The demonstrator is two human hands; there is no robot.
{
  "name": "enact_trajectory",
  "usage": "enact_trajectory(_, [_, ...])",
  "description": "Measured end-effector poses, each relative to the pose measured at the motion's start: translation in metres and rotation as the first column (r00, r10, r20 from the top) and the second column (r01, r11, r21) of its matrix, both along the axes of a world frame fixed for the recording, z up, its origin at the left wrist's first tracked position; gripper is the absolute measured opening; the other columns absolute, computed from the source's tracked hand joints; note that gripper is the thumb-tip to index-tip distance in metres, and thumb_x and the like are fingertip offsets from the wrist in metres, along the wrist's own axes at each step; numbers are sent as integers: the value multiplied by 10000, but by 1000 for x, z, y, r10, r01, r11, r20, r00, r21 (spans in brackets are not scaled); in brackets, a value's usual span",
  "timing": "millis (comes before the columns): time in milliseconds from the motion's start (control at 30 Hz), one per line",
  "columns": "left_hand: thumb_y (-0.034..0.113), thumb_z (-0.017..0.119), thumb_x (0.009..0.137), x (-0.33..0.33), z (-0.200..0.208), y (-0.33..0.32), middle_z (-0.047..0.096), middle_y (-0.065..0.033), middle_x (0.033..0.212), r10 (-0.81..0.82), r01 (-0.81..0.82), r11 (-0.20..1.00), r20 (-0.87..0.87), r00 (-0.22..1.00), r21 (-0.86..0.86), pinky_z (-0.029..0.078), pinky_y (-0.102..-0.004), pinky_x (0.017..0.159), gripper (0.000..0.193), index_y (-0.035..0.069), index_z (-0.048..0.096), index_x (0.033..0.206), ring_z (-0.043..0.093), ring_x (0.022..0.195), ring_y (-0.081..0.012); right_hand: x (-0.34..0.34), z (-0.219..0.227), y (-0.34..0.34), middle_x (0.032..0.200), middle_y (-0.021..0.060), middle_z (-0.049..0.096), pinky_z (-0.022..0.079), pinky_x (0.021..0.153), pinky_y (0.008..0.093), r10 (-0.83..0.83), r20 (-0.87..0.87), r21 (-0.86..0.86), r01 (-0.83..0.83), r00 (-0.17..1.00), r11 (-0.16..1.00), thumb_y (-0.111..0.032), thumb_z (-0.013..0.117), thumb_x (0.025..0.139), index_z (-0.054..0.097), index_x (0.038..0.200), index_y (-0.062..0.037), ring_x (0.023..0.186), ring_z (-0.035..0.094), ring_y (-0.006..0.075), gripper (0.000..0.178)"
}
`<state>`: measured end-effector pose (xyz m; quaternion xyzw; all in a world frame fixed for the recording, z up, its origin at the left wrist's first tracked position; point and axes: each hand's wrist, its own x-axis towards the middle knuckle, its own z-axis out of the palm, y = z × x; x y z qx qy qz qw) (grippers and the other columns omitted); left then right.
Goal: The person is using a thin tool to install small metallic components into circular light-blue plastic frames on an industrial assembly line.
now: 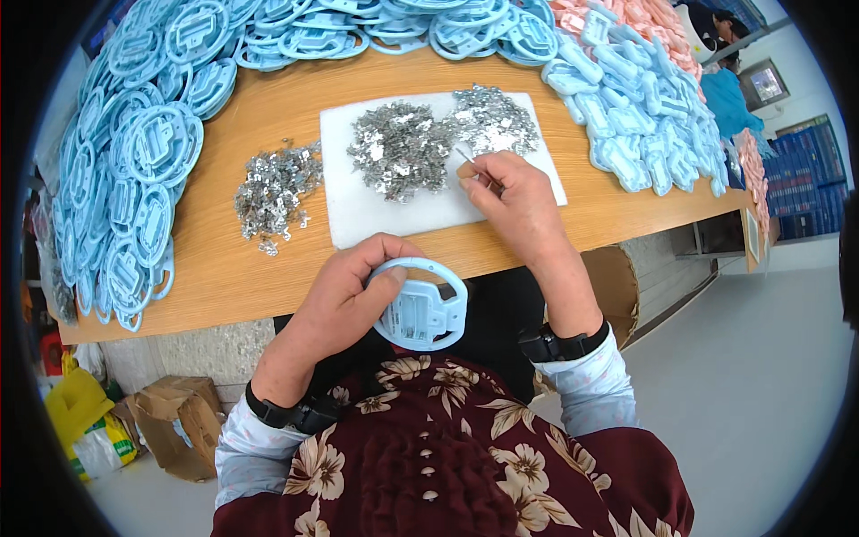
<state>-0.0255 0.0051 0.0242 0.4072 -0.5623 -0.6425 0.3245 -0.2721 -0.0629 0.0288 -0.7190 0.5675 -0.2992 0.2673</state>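
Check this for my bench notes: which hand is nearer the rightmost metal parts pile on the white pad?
Right. The right hand, holding a slim tool, is just short of the pile; the left hand is farther back and left, gripping a light blue steering-wheel shell.

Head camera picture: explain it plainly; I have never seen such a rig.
No machine: only a person, pictured from above by a wide fisheye camera worn on the head, so straight edges bend. The bare left hand holds a light-blue, round plastic frame. The right hand grips a thin metal tool over a white rectangular sheet bearing heaps of small silver metal pieces. Another heap lies on the brown wood-grain table. Light-blue round plastic parts are piled left and beyond, light-blue elongated plastic parts and pink plastic parts at right.
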Motion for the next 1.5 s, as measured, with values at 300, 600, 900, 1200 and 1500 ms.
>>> enact_trajectory(300, [108,515,1022,6,-3,-10,654,15,951,56,-52,995,-46,997,87,495,-220,713,220,15,623,1190,574,827,-28,23,-12,-2,879,88,676,521,709,395,-76,-236,-69,62,969,996,-208,689,889,685,989,-81,798,663,291,163])
enact_trajectory(600, [202,513,1054,-2,-3,-18,640,23,929,80,-80,995,-1,997,61,479,-216,742,235,21,634,1144,562,837,-29,4,-13,5,862,120,679,520,734,357,-36,65,19,35,997,999,-179,713,853,673,1021,-34,785,663,256,225])
enact_trajectory(900, [233,500,1066,-3,-18,-21,628,37,909,108,-103,992,-53,993,77,471,-216,725,248,29,638,1094,544,820,-22,14,-1,11,908,134,682,524,744,361,82,16,-17,-82,996,996,-151,711,823,678,1029,-23,806,665,275,245])
enact_trajectory(1200, [183,489,1061,13,-13,-11,667,3,938,48,-52,991,31,998,123,501,-233,765,214,24,621,1117,592,858,-42,51,-7,6,884,85,688,537,682,374,19,-186,-128,-44,982,991,-184,697,843,681,977,-104,778,680,290,157])
enact_trajectory(1500, [165,508,1041,25,-13,-2,654,5,898,5,-7,998,24,1000,64,488,-253,727,200,22,645,1063,573,812,-60,68,-14,7,750,42,567,455,554,278,-4,-91,-228,-17,996,974,-77,765,841,702,1004,-57,620,520,125,176])
